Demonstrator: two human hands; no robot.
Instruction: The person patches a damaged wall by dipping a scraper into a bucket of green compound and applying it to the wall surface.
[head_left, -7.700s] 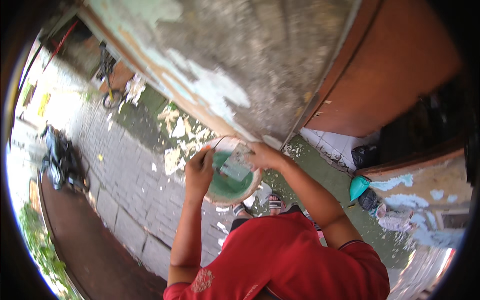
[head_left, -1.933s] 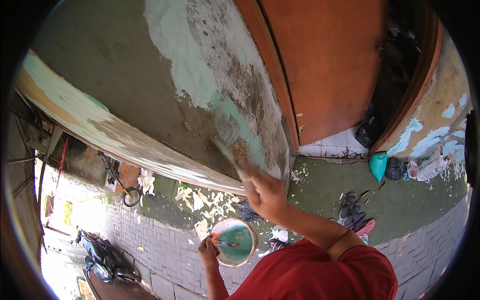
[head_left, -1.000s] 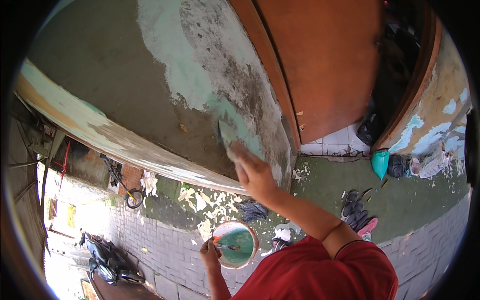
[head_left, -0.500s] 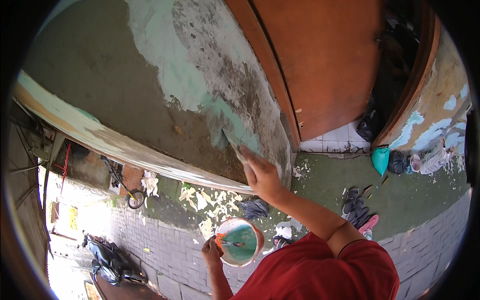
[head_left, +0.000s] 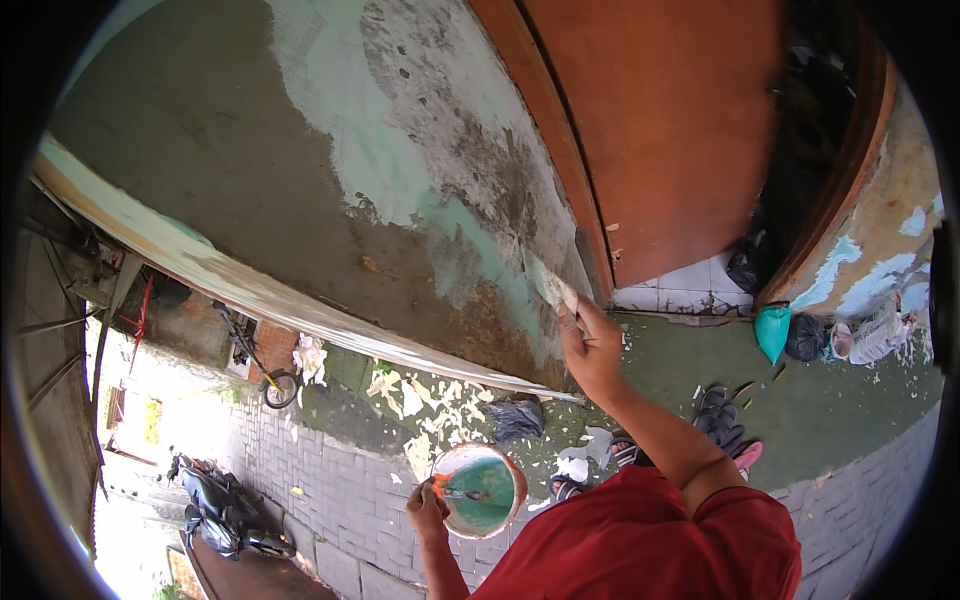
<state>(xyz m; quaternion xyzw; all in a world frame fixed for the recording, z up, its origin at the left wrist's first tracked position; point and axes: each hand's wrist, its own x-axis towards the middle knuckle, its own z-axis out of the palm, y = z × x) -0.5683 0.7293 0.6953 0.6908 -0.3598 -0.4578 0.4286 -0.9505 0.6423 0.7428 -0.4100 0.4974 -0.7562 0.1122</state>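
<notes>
My right hand point(head_left: 594, 352) grips a putty knife point(head_left: 550, 287), its blade against the lower wall point(head_left: 480, 330) close to the door frame. Wet-looking pale green paste point(head_left: 465, 225) is smeared over the bare grey and brown wall near the blade. My left hand point(head_left: 428, 506) is closed at the left edge of a round bucket point(head_left: 519, 487), seemingly holding it by its rim or handle; the fingers partly hide the grip. Green paste coats the bucket's inside. An orange-handled tool point(head_left: 441, 487) lies in it beside my left fingers.
An orange-brown door point(head_left: 670, 140) stands right of the wall. Paint flakes point(head_left: 410, 400) and a dark plastic bag point(head_left: 514, 421) litter the ground below. Sandals point(head_left: 718, 420), a teal bag point(head_left: 772, 333) and other bags lie at right. A motorcycle point(head_left: 225, 510) and a bicycle point(head_left: 270, 380) stand at left.
My right hand has moved right and slightly down the wall with the putty knife, toward the door frame. My left hand stays at the bucket. The view has shifted slightly.
</notes>
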